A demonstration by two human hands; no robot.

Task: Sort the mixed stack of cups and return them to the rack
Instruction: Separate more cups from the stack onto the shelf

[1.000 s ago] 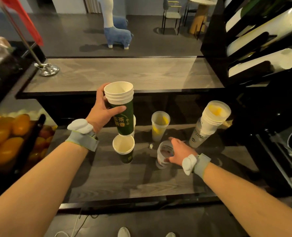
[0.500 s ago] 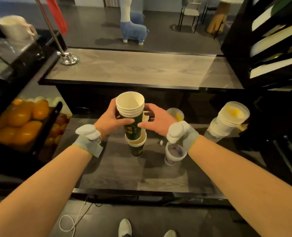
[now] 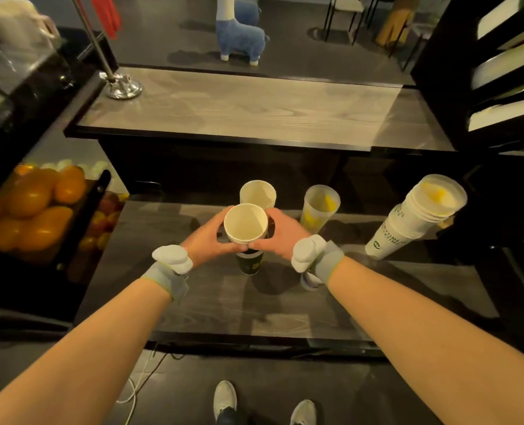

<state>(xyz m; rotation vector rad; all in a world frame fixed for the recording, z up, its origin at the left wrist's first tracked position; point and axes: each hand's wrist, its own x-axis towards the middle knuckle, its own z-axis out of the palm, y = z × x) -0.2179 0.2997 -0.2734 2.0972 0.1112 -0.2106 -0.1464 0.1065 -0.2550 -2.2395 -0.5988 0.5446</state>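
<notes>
Cups: green paper stack (image 3: pixel 246 228) is held in front of the chest, right above a lone green cup (image 3: pixel 249 262) standing on the tabletop (image 3: pixel 211 308).
What changed: a second ago only the left hand had the stack and the right was down at a clear cup; now both hands are on it and the stack has dropped lower, so I'd guess it's about to be nested onto or into that lone cup, or a cup is being pulled off.
Left grip: left hand (image 3: pixel 207 240) wraps the stack's left side, fingers closed on it.
Right grip: right hand (image 3: pixel 280 234) is clamped on the stack's right side, thumbs nearly meeting in front.
Look of the stack: white inside, white rim, dark green wall; how many cups are nested, can't tell from above.
Other cups: another paper cup (image 3: pixel 258 194) just behind, a frosted cup (image 3: pixel 319 207) with yellow print to the right, a tilted white stack (image 3: pixel 417 219) far right, and a clear cup (image 3: pixel 308 279) mostly hidden under the right wrist.
Rack: the rack (image 3: pixel 505 75) at upper right already holds long rows of cups.
Progress: sorting is partway; nothing here is racked yet.
</notes>
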